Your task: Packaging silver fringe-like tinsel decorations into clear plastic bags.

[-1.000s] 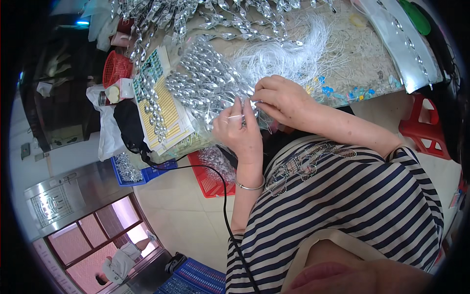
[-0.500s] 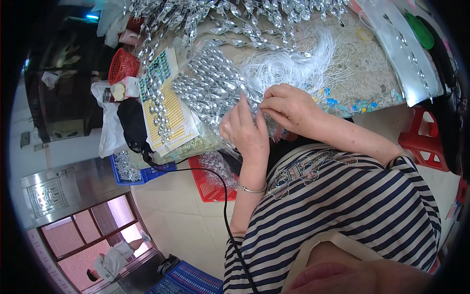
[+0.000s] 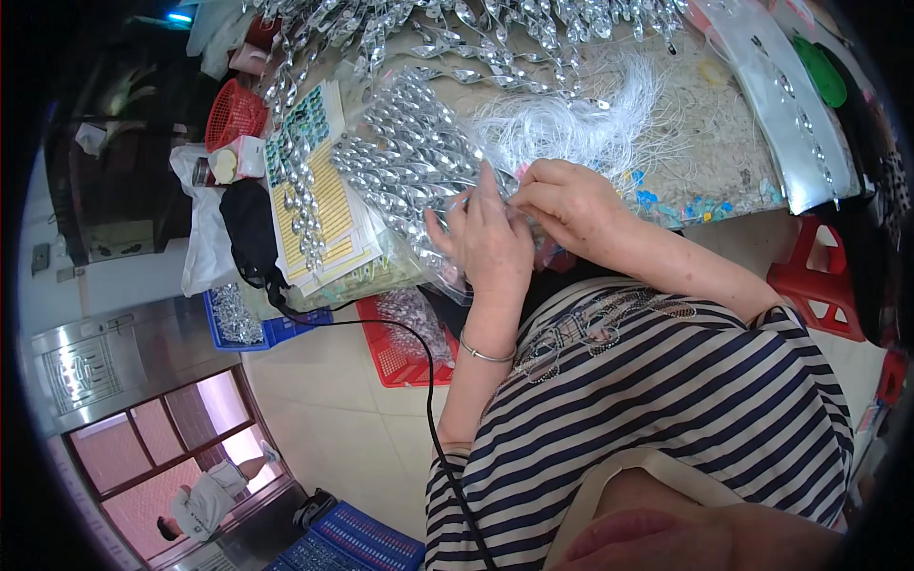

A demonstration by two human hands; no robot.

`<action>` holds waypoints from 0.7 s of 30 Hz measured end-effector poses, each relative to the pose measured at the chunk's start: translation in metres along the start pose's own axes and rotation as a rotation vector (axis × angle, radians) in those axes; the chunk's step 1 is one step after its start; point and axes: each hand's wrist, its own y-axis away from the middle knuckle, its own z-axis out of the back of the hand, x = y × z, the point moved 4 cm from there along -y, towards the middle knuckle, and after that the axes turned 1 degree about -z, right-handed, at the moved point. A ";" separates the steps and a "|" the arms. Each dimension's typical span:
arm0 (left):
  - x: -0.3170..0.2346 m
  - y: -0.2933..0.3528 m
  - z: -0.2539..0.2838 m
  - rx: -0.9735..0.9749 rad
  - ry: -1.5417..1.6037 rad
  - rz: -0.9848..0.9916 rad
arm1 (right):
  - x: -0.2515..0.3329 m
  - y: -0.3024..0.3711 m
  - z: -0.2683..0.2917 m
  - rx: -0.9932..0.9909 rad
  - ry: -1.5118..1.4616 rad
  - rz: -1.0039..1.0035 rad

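Observation:
My right hand [image 3: 571,205] has its fingertips pinched together at the edge of a clear plastic bag [image 3: 446,276]; what is between them is too small to make out. Close against it, my left hand [image 3: 490,243] rests over the bag, index finger stretched out and little finger spread. Rows of shiny silver twisted strands [image 3: 409,143] lie beneath and beyond the left hand. Just past my right hand spreads a loose bundle of white threads [image 3: 562,128].
More silver strands [image 3: 533,29] cover the table's far side. Printed sheets [image 3: 314,205] lie left, near a red basket [image 3: 236,114]. A red crate [image 3: 390,357] and blue tray [image 3: 252,328] sit below. A red stool [image 3: 819,281] stands right; a black cable [image 3: 433,400] hangs by my left arm.
My left hand has shifted slightly right and down, its little finger now spread away from the others. The right hand stays pinched in nearly the same place. The whole view has tilted a little.

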 end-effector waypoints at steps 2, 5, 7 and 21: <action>0.006 0.002 0.000 -0.021 -0.042 -0.004 | 0.000 0.000 0.002 -0.013 -0.001 -0.019; 0.006 0.004 0.004 -0.036 -0.088 -0.036 | -0.004 0.001 0.000 0.012 0.009 -0.015; 0.007 0.005 0.003 -0.075 -0.045 -0.006 | 0.000 0.001 0.000 0.011 0.007 -0.017; 0.009 0.004 0.007 -0.125 0.024 0.030 | 0.002 0.003 -0.005 0.002 0.005 0.009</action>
